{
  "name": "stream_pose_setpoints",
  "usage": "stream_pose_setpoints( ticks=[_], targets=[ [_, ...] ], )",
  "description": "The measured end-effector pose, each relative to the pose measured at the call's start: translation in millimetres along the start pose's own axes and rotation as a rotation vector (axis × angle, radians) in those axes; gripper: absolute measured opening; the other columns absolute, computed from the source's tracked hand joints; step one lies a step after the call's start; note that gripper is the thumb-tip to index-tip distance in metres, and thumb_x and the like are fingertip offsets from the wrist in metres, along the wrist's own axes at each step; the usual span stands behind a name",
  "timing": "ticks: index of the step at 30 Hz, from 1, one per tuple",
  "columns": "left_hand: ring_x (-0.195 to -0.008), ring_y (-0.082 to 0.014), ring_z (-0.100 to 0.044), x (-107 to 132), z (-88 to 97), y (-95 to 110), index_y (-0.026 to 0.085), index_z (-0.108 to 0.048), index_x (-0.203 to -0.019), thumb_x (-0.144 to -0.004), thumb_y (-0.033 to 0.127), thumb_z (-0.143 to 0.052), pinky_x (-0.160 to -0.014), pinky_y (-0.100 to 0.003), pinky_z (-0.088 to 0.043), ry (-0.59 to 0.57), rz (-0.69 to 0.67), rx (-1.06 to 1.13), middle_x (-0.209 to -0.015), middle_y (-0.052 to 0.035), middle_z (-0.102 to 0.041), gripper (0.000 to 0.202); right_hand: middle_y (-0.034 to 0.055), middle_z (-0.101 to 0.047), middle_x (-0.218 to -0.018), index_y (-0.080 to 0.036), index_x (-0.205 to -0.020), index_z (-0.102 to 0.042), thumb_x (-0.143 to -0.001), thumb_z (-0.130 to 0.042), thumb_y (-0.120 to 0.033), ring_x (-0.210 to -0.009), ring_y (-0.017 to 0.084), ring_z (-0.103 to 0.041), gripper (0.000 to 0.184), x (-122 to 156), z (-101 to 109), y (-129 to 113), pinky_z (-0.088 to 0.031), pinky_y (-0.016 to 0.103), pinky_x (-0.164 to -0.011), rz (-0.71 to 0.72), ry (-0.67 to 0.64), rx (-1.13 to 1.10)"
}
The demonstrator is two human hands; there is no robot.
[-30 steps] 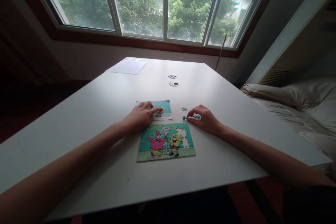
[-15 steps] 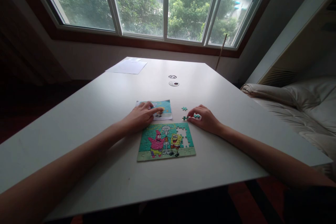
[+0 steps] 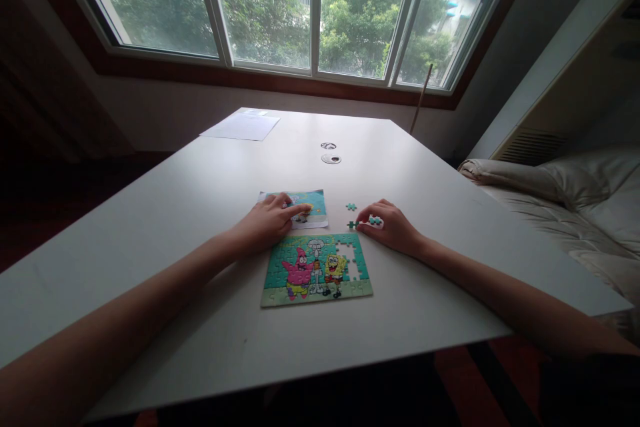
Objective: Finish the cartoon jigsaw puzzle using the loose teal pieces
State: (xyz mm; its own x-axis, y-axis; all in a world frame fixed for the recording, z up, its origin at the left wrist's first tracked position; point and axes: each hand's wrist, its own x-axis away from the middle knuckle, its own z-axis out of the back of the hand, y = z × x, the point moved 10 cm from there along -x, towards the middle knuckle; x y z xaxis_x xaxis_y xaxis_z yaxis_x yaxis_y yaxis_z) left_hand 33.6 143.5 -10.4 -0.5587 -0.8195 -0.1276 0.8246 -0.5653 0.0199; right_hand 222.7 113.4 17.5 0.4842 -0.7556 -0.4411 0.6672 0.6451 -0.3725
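A mostly filled jigsaw puzzle (image 3: 300, 273) with cartoon figures lies flat on the table, with white gaps in its upper right part. Behind it is a printed picture sheet (image 3: 315, 198). My left hand (image 3: 267, 220) rests on the left part of this sheet, index finger stretched over a yellow figure. To the right, my right hand (image 3: 387, 227) pinches a green puzzle piece (image 3: 352, 225) at the tabletop, by the puzzle's upper right corner. Another puzzle piece (image 3: 375, 221) shows in the space between its fingers. A loose teal puzzle piece (image 3: 351, 207) lies just beyond.
Two small round discs, a nearer one (image 3: 331, 159) and a farther one (image 3: 329, 145), lie farther back on the white table (image 3: 200, 213). White paper (image 3: 243, 127) sits at the far left corner. A pale sofa (image 3: 550, 213) stands right of the table, and windows are behind.
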Motion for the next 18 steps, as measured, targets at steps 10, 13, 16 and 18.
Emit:
stream_pose_setpoints(
  ticks=[10,13,16,18],
  targets=[
    [-0.099,-0.026,-0.044,0.7,1.4,-0.3,0.036,-0.046,-0.128,-0.084,0.019,-0.036,-0.087,-0.041,-0.036,0.025,-0.017,0.036,-0.113,-0.0076,-0.047,0.048,0.0031,-0.065,-0.078,-0.02,-0.078,-0.063,-0.076,-0.063,-0.018,-0.078,0.017,-0.056,0.003,0.0,2.8,-1.5,-0.045,0.028,-0.066,-0.042,0.002,-0.026],
    [-0.099,-0.0258,-0.044,1.0,1.3,-0.4,0.035,-0.047,-0.127,-0.084,0.019,-0.035,-0.087,-0.041,-0.036,0.027,-0.02,0.037,-0.113,-0.0078,-0.046,0.047,0.0038,-0.065,-0.079,-0.019,-0.078,-0.062,-0.077,-0.06,-0.015,-0.075,0.015,-0.058,0.005,1.2,4.8,-1.8,-0.045,0.026,-0.065,-0.053,0.021,-0.081],
    [-0.099,-0.0253,-0.044,1.1,1.9,-0.4,0.033,-0.048,-0.126,-0.085,0.019,-0.035,-0.087,-0.04,-0.037,0.034,-0.021,0.039,-0.113,-0.0079,-0.047,0.045,0.0031,-0.065,-0.079,-0.018,-0.079,-0.061,-0.078,-0.058,-0.017,-0.073,0.014,-0.058,0.004,1.7,7.7,-1.1,-0.045,0.024,-0.061,-0.064,0.042,-0.16],
    [-0.099,-0.025,-0.044,1.0,2.2,0.2,0.032,-0.047,-0.126,-0.085,0.019,-0.035,-0.087,-0.04,-0.037,0.038,-0.027,0.034,-0.112,-0.008,-0.047,0.045,0.0027,-0.066,-0.079,-0.019,-0.081,-0.062,-0.079,-0.058,-0.02,-0.071,0.013,-0.059,0.005,1.3,10.4,0.0,-0.044,0.023,-0.058,-0.081,0.05,-0.199]
  ],
)
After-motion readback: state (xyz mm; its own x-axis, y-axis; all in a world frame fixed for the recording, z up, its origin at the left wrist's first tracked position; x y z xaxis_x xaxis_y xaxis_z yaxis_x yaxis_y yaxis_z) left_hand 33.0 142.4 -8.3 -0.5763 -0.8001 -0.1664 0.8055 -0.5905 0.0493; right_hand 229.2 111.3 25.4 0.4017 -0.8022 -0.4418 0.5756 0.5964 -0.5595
